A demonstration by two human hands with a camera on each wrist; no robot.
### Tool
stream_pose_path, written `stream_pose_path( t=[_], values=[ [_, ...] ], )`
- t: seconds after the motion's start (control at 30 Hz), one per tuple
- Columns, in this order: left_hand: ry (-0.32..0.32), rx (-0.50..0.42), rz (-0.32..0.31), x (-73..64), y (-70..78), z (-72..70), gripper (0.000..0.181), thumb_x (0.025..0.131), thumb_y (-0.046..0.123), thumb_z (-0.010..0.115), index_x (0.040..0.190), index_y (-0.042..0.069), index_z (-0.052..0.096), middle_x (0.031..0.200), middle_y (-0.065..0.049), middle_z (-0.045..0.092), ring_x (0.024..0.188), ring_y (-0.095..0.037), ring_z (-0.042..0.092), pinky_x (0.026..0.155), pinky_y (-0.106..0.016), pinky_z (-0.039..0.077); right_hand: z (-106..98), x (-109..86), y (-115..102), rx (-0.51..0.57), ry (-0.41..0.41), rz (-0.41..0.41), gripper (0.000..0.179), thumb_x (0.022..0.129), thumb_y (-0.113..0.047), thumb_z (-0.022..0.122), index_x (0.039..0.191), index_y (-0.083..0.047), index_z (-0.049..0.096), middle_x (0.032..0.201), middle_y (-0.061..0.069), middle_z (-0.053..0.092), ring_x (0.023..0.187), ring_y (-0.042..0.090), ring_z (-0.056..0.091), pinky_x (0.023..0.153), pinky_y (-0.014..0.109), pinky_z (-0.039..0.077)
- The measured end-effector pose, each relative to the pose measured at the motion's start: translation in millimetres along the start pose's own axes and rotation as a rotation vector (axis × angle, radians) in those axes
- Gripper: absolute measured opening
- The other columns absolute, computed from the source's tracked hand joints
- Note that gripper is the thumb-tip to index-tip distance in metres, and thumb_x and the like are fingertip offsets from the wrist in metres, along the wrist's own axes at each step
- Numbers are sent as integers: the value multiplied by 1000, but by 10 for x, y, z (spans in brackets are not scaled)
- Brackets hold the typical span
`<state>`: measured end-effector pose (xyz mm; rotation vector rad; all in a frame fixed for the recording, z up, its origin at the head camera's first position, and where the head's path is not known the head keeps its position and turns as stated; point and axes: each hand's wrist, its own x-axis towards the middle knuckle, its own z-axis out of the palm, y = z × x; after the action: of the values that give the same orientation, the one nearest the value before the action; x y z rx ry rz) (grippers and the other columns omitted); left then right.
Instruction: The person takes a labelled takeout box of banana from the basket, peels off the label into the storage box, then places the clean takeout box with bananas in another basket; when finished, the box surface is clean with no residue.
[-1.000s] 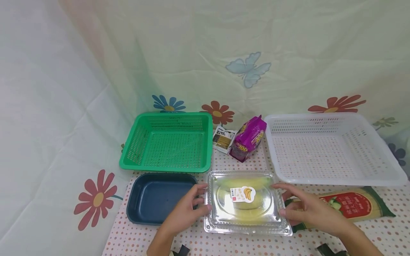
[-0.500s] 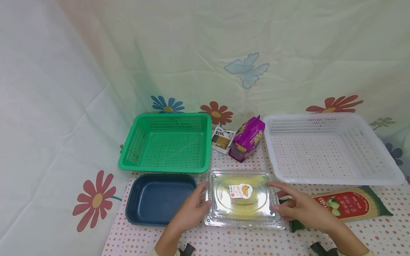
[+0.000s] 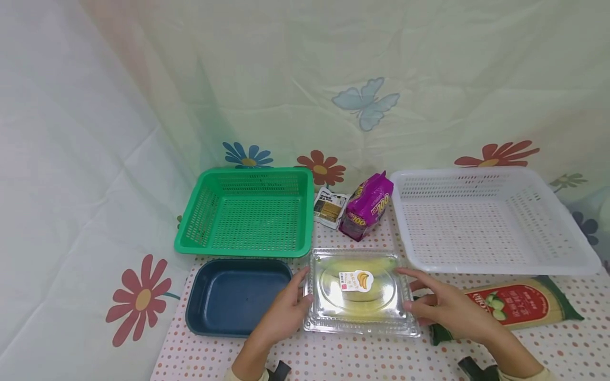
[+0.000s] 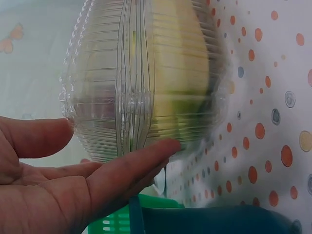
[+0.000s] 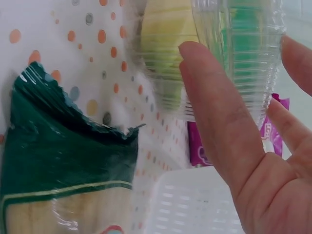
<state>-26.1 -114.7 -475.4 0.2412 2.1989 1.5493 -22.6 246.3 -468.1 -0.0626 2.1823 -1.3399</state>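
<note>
A clear plastic clamshell box (image 3: 360,312) holding yellow-green bananas (image 4: 180,53) lies label up at the front middle of the table in the head view. My left hand (image 3: 288,309) is at its left side; in the left wrist view the thumb meets the lid edge and fairly straight fingers lie along the ribbed side. On the opposite side is my right hand (image 3: 443,307), its fingers extended along the wall in the right wrist view, thumb at the lid edge. Behind the right hand lies a long green-ended pack of noodles (image 3: 519,304), partly hidden by that hand.
Left of the box sits a dark blue tray (image 3: 238,296), with a green basket (image 3: 259,222) behind it. A small white-and-brown packet (image 3: 330,206) and a purple bag (image 3: 367,206) stand at the back middle. To the right is a white basket (image 3: 476,222).
The box has shifted slightly away from me, with both hands moving along with it. The right hand has moved left, uncovering more of the noodle pack. The head view has drifted slightly.
</note>
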Motion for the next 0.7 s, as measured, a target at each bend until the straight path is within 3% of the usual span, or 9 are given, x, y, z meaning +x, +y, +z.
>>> stream_pose_path(
  t=[0.13,0.23,0.37,0.47,0.7],
  values=[
    [19,35,9,3,-5,5,65,105,13,50,162,6,21,166,-25,25,146,-46,39,117,-63,33,-23,-26,-36,-8,-15,1,74,96,-33,72,159,-26,34,142,39,46,108,37,70,72,39,64],
    [52,72,28,13,-11,19,68,104,10,51,163,7,18,168,-24,18,152,-47,25,120,-67,22,-67,-65,-129,-93,-4,-41,75,95,-33,73,159,-23,35,141,40,50,105,38,71,68,36,64],
    [104,106,63,31,-10,62,72,102,11,55,164,8,18,168,-26,14,154,-49,17,118,-71,19,-138,-87,-341,-364,93,-164,64,95,-39,72,152,-19,49,119,19,71,94,22,73,65,33,62],
    [134,138,73,61,1,115,73,101,21,60,163,10,23,168,-25,13,152,-52,18,114,-76,21,-173,-38,-506,-502,149,-268,52,95,-40,71,140,-16,62,103,-3,74,88,9,70,67,28,59],
    [147,178,37,143,51,272,79,98,47,65,162,19,29,172,-15,2,152,-53,16,109,-79,27,-121,281,-766,-533,56,-490,36,94,-35,75,122,-12,74,87,-15,67,81,-2,62,70,24,58]
  ],
)
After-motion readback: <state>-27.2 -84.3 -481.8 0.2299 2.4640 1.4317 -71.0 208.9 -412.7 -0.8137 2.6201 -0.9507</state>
